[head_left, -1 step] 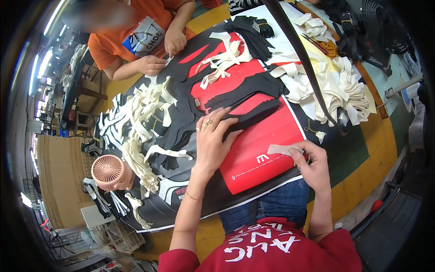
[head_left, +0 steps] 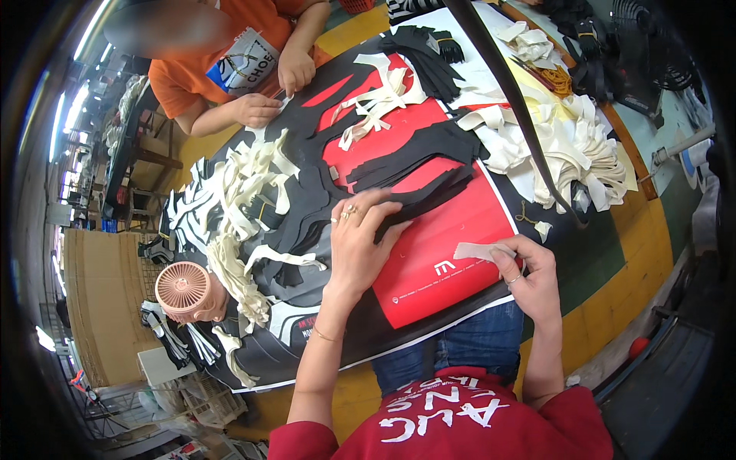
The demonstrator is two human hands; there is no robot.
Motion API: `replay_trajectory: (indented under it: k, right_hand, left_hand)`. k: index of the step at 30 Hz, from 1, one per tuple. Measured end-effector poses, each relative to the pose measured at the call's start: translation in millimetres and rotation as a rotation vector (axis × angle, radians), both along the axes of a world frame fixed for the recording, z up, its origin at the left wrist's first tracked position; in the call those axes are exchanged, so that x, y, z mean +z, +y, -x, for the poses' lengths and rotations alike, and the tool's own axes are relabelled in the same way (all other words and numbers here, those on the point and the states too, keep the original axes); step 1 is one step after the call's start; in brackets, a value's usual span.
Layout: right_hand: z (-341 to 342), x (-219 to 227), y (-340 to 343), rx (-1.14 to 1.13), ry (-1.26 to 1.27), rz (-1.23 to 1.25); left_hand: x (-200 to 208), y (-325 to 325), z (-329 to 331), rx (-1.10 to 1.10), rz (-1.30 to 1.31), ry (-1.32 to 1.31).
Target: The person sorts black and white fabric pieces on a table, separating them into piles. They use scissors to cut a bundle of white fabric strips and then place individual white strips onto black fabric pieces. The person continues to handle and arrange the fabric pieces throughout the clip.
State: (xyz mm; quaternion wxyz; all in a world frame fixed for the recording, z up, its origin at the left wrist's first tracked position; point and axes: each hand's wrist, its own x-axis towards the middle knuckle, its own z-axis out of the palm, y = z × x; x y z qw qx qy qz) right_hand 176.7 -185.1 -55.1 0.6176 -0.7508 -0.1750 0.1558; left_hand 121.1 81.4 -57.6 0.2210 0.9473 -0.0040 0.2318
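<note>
At the middle of the table, my left hand [head_left: 359, 238] has its fingers and thumb closed about the near end of a curved black fabric piece [head_left: 433, 192]. The fingertips are slightly blurred. Farther off lies a layered stack of similar black pieces [head_left: 418, 152]. My right hand [head_left: 529, 272] pinches a short whitish strip [head_left: 474, 251] between thumb and fingers. The strip hangs over the red part of the printed sheet [head_left: 414, 299], its jagged end pointing left. To the left of my left hand, more black pieces [head_left: 303, 207] lie beside a single cream strip [head_left: 285, 258].
Cream fabric pieces pile up at the left [head_left: 230, 199], and a white bundle [head_left: 567, 157] lies at the right. A pink fan [head_left: 184, 291] stands by the left edge. A dark curved bar [head_left: 521, 107] crosses the right side. Across the table, a co-worker in orange [head_left: 253, 34] handles a small piece.
My left fingers have shifted slightly at the end of the black fabric piece, which has moved a little. My right hand has barely moved.
</note>
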Motion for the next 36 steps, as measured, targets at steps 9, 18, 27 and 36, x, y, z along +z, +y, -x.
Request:
replay_trajectory:
  k: [9, 18, 27, 36]
  right_hand:
    - [-8.0, 13.2, -18.4, 0.102, 0.256, -0.489]
    - [-7.0, 24.3, -24.9, 0.129, 0.282, -0.347]
    - [-6.8, 19.9, 26.8, 0.373, 0.372, -0.102]
    - [-16.8, 22.4, 90.0, 0.765, -0.052, 0.291]
  left_hand:
    - [30.5, -38.6, 33.7, -0.264, 0.206, 0.368]
    - [4.7, -48.5, 42.0, -0.058, 0.024, 0.251]
    - [-25.1, -60.4, 125.0, 0.213, 0.041, 0.211]
    - [-45.5, -70.1, 138.8, 0.275, 0.051, 0.151]
